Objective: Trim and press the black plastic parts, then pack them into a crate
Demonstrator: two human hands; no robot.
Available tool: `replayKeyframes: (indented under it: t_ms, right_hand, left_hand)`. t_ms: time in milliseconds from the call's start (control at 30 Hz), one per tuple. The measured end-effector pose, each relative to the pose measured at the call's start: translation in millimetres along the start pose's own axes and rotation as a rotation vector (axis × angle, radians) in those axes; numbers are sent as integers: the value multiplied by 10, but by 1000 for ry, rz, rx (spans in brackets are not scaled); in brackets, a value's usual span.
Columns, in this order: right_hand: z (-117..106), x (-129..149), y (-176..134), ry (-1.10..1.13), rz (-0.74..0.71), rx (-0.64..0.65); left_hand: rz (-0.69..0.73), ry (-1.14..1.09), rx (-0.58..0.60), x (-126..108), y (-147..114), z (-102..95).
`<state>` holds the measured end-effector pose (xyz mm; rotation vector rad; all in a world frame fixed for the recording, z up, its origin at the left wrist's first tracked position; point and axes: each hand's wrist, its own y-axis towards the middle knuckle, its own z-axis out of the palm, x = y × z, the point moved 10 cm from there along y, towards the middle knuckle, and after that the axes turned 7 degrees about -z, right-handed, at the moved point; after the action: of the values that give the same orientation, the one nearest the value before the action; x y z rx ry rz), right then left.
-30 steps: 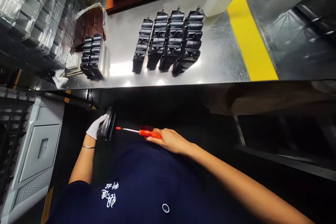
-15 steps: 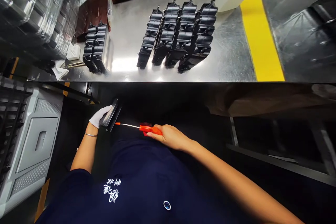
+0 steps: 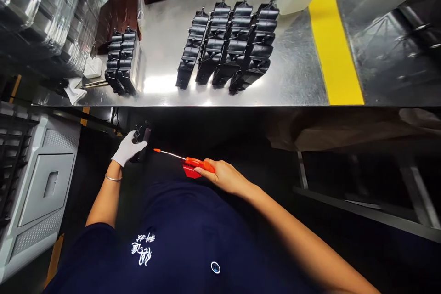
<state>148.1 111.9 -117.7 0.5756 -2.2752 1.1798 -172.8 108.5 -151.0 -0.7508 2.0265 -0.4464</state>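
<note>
Gripping black part [image 3: 147, 136] in left hand [image 3: 127, 149], red tool [image 3: 197, 163] in right hand [image 3: 227, 177], near 4 ridged blocks [image 3: 215, 45] on shiny bench [image 3: 160, 50].

six black benchtop parts [image 3: 218, 32], one tool [image 3: 196, 162]

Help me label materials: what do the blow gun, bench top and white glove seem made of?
Blow gun: glossy plastic handle, probably, from its bright highlights; likely metal shaft, from its silvery glint.
Bench top: likely stainless steel, satin, from its grey sheen and blurred reflections.
White glove: apparently matte fabric, from its unshiny surface; weave too small to tell.
</note>
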Motion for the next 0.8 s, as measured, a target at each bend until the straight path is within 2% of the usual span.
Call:
replayKeyframes:
  t_ms: [67, 133, 200, 433, 500, 567, 633, 733, 800]
  right_hand:
    - [-5, -2, -14, 6, -5, 0]
    - [-23, -5, -26, 12, -12, -6]
    - [-54, -20, -34, 17, -10, -21]
    - [-159, -161, -45, -43, 103, -74]
    - [-165, -183, -48, -52, 117, -70]
    - [-162, -203, -52, -46, 125, -65]
    - [-147, -218, -57, -42, 126, -61]
    - [-92, -179, -65, -65, 89, -38]
    - [-31, -106, -74, -78, 43, -10]
  left_hand:
    - [99, 184, -88, -99, -18, -23]
    - [248, 221, -90, -233, -60, 35]
    - [351, 159, -72, -326, -110, 74]
    - [416, -124, 129, -476, -309, 109]
    - [344, -155, 182, -434, -294, 113]
    - [210, -217, 205, -317, -203, 126]
    - [77, -381, 195, -184, -70, 160]
    - [-83, -630, 100, 16, 143, 265]
    - [-150, -569, -43, 129, 242, 287]
